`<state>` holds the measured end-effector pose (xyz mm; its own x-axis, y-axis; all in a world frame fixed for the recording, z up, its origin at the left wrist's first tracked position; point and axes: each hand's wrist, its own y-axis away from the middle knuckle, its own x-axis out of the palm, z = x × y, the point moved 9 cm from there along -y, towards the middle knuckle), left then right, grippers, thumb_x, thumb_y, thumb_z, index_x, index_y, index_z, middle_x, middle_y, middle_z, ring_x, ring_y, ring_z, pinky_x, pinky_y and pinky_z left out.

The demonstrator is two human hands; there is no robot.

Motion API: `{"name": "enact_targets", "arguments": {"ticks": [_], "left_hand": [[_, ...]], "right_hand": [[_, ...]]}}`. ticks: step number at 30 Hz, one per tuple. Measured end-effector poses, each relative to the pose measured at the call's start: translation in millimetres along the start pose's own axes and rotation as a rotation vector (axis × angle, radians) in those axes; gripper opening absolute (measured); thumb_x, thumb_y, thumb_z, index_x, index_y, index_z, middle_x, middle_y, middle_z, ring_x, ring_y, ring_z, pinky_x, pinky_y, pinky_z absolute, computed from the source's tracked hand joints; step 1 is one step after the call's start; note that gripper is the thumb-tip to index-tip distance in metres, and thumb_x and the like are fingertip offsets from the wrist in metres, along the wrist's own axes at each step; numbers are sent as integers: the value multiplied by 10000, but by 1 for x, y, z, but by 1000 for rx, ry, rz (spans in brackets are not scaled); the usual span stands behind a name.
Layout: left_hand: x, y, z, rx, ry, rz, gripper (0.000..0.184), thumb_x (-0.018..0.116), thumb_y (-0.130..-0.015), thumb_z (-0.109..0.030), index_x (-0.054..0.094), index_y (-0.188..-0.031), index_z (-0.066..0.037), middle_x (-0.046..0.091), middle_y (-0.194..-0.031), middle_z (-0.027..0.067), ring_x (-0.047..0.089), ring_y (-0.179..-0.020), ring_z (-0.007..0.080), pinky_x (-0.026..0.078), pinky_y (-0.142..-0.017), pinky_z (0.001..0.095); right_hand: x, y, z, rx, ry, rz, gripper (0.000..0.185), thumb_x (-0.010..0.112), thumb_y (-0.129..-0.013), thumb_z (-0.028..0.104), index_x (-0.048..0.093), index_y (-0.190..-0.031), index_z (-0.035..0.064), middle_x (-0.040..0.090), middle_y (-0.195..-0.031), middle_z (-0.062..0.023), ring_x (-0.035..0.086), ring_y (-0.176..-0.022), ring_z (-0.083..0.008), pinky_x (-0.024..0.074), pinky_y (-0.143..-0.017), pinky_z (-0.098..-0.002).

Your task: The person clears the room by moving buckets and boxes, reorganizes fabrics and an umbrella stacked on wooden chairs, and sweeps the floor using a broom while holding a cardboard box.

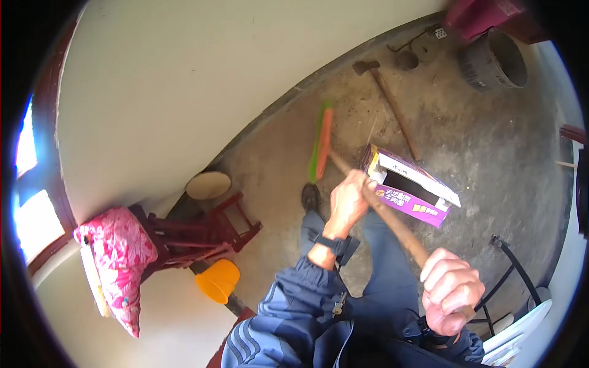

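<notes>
My left hand [348,203] is wrapped round the middle of a wooden broom handle [397,226]. Near the top end of the same handle, my right hand [451,288] closes in a fist. The broom head [324,140], orange with green bristles, is down at the floor in front of my shoe [311,196] and slightly smeared by motion. An open purple-and-white cardboard box [414,207] lies on the floor just right of the handle, by my leg. Its inside is dark.
An axe [396,113] lies on the concrete floor beyond the box. A dark bucket [492,60] stands at the far right. To the left are a dark red stool [236,219], a yellow bucket [218,281] and a pink patterned cloth [119,248]. A black metal frame [520,270] stands at right.
</notes>
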<state>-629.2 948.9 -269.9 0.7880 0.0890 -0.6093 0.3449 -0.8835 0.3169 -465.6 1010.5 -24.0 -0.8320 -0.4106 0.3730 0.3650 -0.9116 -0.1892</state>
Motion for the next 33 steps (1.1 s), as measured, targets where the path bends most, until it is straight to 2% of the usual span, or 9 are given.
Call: {"name": "enact_targets", "arguments": {"ticks": [2, 5, 8, 10, 16, 22, 25, 29, 33], "left_hand": [[-9, 45, 20, -136, -47, -91, 233, 732, -875, -255, 596, -867, -67, 620, -904, 122, 638, -841, 347, 513, -755, 417], [2, 116, 97, -378, -137, -140, 267, 762, -853, -283, 616, -866, -60, 636, -875, 143, 642, -825, 328, 513, -750, 412], [32, 155, 155, -580, -32, -179, 266, 772, -833, -264, 600, -817, -62, 619, -878, 168, 633, -835, 377, 507, -744, 453], [72, 141, 159, -348, -46, -265, 237, 766, -844, -233, 623, -866, -46, 631, -871, 153, 639, -845, 320, 508, -753, 405], [63, 52, 22, -163, 313, -268, 221, 725, -876, -219, 588, -871, -45, 606, -893, 157, 625, -845, 346, 496, -766, 412], [8, 153, 17, -193, 82, -409, 209, 745, -857, -205, 589, -845, -66, 625, -866, 136, 628, -800, 324, 512, -736, 405], [10, 246, 62, -339, 54, -463, 216, 765, -836, -222, 609, -846, -72, 644, -913, 114, 645, -844, 331, 522, -753, 406], [-9, 357, 102, -458, 8, -513, 177, 750, -848, -187, 621, -817, -70, 671, -971, 114, 660, -890, 316, 532, -794, 389], [-45, 434, 133, -575, -81, -685, 132, 722, -870, -175, 661, -888, -59, 687, -1033, 151, 672, -981, 310, 524, -874, 385]], "right_hand": [[-6, 6, -16, 150, -88, 92, 521, 737, -879, 407, 445, -582, 95, 520, -545, -18, 548, -484, -225, 482, -530, -381], [-1, 36, -68, 389, -63, 245, 233, 708, -739, 51, 500, -634, 34, 571, -638, -83, 614, -619, -282, 525, -691, -442], [10, 66, -109, 503, 12, 387, 225, 713, -738, 5, 505, -655, 26, 580, -655, -84, 622, -645, -272, 519, -761, -419], [7, 64, -99, 443, 70, 379, 244, 750, -712, 17, 516, -648, 31, 584, -656, -87, 624, -654, -276, 520, -747, -413], [17, 20, -8, 144, 91, 351, 349, 685, -804, 157, 429, -581, 75, 498, -538, -30, 523, -486, -211, 471, -557, -352], [53, 60, 22, 183, 45, 328, 464, 687, -889, 348, 457, -582, 87, 476, -504, -8, 487, -455, -188, 463, -545, -357], [74, 136, -24, 434, 235, 699, 329, 791, -778, 304, 595, -840, 48, 636, -861, -59, 614, -819, -282, 485, -833, -385], [84, 196, -33, 664, 525, 1153, 887, 857, -716, 446, 468, -1431, 92, 529, -1419, -137, 481, -1334, -314, 370, -1120, -448], [-4, 134, -76, 771, 778, 843, 662, 788, -799, 411, 586, -1300, 27, 626, -1309, -171, 625, -1185, -243, 496, -988, -364]]}}
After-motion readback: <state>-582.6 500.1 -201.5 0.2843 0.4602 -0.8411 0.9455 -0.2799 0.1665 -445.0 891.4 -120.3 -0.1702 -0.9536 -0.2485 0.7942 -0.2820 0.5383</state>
